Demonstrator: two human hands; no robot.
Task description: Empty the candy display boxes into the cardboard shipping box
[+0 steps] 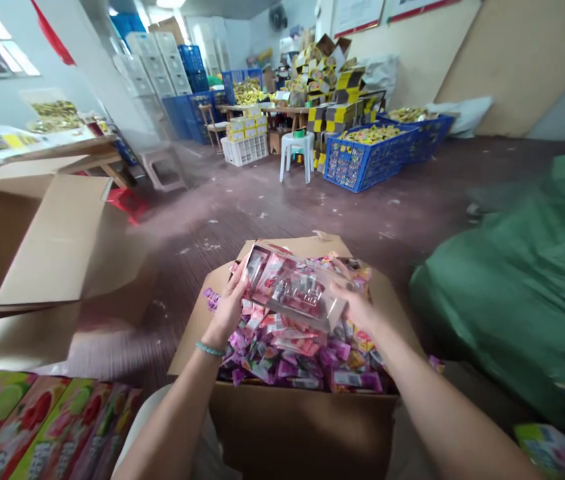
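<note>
Between my two hands a clear plastic box (pixel 297 290) with pink printing is held tilted over an open cardboard carton (pixel 307 427). My left hand (pixel 232 300), with a green bead bracelet on its wrist, grips the box's left end. At the other end, the fingers of my right hand (pixel 355 303) close on its right side. Small wrapped packets (pixel 282 367) in purple, pink and orange fill the carton beneath. Whether packets lie inside the plastic box is hard to make out through its glare.
Colourful printed boxes (pixel 37 427) stand in a row at lower left, below a large open cardboard box (pixel 47 240). A green sack (pixel 517 267) bulges on the right. Farther off are a light blue stool (pixel 297 147), blue crates (pixel 362 160) of yellow packets and a piled table.
</note>
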